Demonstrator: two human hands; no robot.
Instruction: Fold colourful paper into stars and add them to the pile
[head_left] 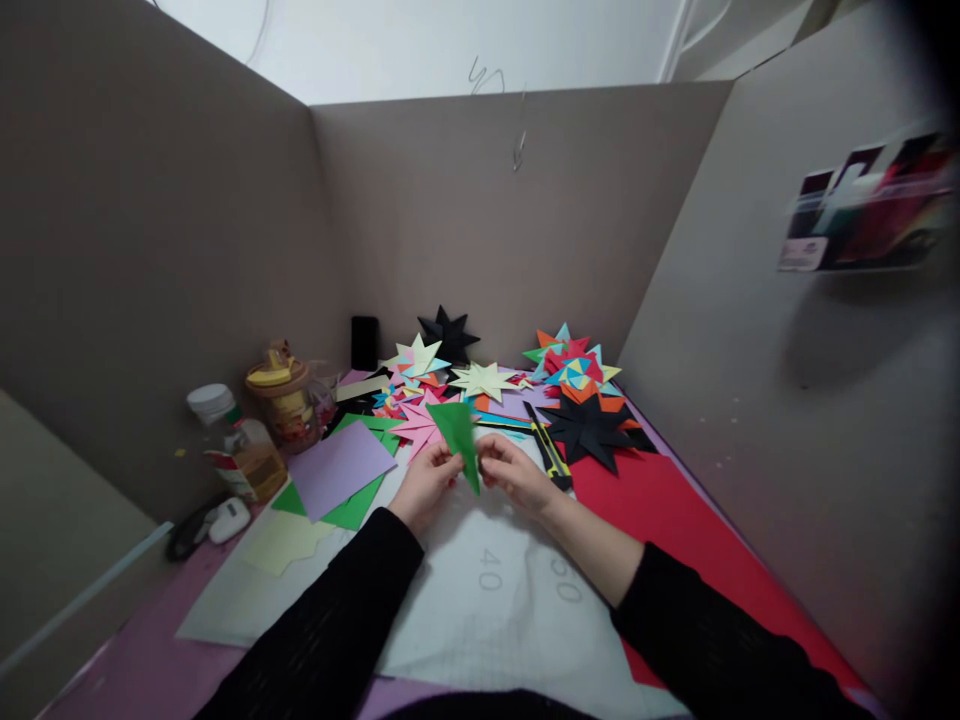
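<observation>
Here, both hands pinch a folded green paper above the worktop.
The green paper [461,435] stands between the hands, long axis running from its wide top down to a point at the fingers; the left hand [426,483] and right hand [517,474] sit equally near, fingers closed narrowly on its lower edges, over the white mat [487,600].
</observation>
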